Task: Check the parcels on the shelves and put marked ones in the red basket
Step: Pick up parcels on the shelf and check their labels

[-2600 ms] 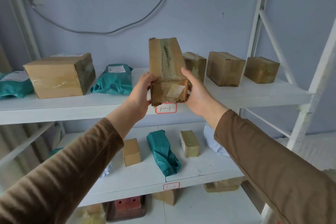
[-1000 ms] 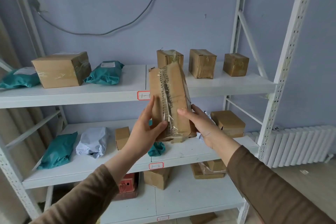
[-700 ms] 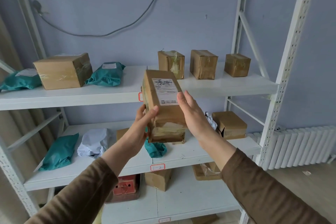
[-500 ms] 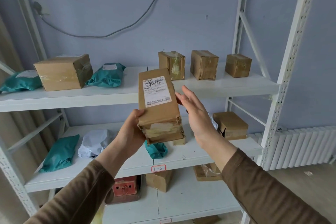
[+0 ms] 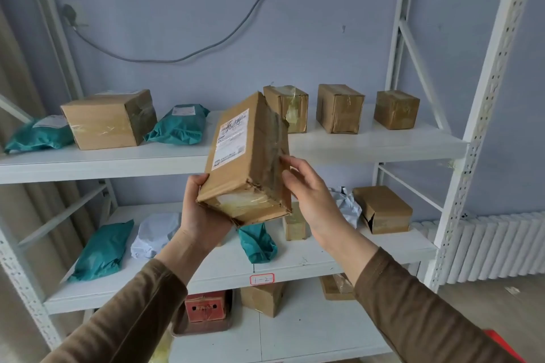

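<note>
Cardboard parcel (image 5: 246, 160) now being tilted rightward (label (image 5: 231, 138) still up), being gripped underneath by left hand (image 5: 200, 212), right hand (image 5: 309, 194) fingers relaxed, being rested against taped side.

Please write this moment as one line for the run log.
left hand: grips brown cardboard parcel | right hand: fingertips touch its side | label: scribbled

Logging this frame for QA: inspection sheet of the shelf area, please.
Surface: white shelf unit, several levels, parcels on each.
Job's things: held parcel, tilted, label with black handwriting facing the camera; a red edge at bottom right, possibly the basket.
Clutter: brown boxes, teal mailer bags, white bags, red box on the lowest level.
Grips: left hand holds the parcel's bottom corner; right hand touches its side.
Cables: grey cable on the wall.
Surroundings: white radiator.
</note>
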